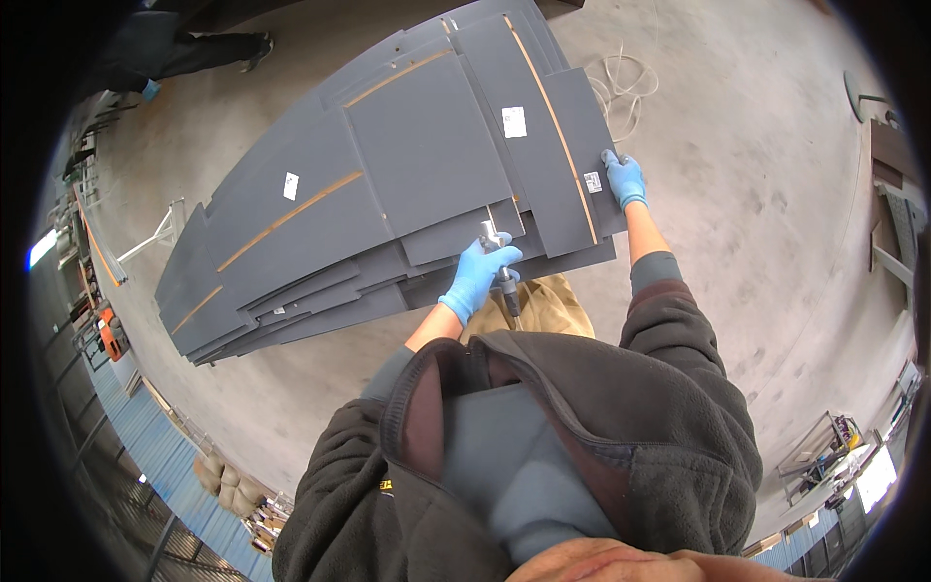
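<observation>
The left hand (473, 281), in a blue glove, holds a hand tool (507, 285) with its fingers closed around the body. The tool has a silver head at the top and a dark lower end pointing down toward the person's tan trousers (553, 303). It is beside the near edge of a large stack of dark grey panels (417, 136).

The right hand (626, 180), also gloved in blue, is at the right edge of the stack — its fingers are bent there, but I cannot tell whether they grip the panel or only rest on it. A small white label (593, 182) lies just left of this hand, and 2 more white labels show farther left on the panels. Thin brown strips (550, 126) run across the grey surfaces.

Beyond the right hand, a pale cable (628, 92) lies coiled on the concrete floor (737, 175). At the upper left — well apart — is another person's dark-clad leg (218, 50).
</observation>
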### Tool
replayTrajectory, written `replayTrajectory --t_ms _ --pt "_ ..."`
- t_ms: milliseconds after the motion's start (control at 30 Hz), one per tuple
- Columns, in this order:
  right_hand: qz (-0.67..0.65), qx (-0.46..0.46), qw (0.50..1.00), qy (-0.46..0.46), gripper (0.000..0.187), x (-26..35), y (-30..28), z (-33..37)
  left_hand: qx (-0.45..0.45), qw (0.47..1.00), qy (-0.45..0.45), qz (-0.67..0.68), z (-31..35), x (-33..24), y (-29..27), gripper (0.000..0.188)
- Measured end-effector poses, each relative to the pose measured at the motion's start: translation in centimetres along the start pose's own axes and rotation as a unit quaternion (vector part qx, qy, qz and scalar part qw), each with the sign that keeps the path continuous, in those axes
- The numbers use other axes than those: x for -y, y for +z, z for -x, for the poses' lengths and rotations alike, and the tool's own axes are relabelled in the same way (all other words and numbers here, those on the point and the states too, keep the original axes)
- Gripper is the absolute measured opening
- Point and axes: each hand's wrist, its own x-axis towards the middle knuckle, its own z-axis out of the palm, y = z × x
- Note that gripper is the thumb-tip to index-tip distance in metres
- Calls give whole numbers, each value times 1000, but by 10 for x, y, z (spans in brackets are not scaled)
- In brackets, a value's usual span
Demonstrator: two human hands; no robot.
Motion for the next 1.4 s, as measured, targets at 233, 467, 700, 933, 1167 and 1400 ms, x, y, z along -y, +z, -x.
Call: replayTrajectory --t_ms 233,467,700,933,1167,1400 --pt "-8 1 1000 8 68 -4 1 -2 26 998 53 -37 -12 -12 25 41" --pt "-34 1 999 -12 62 -5 11 1 70 985 39 -154 -21 -10 48 53" --pt "150 -134 974 -109 74 7 24 25 55 990 40 -123 -17 1 36 56" --pt "259 -188 891 -323 107 45 60 73 6 998 28 -63 -10 15 5 58" --pt "216 -201 930 -218 110 51 42 69 -27 999 25 -3 10 21 -24 53" --pt "152 -183 944 -230 73 44 34 53 -54 998 31 18 25 31 -50 62"
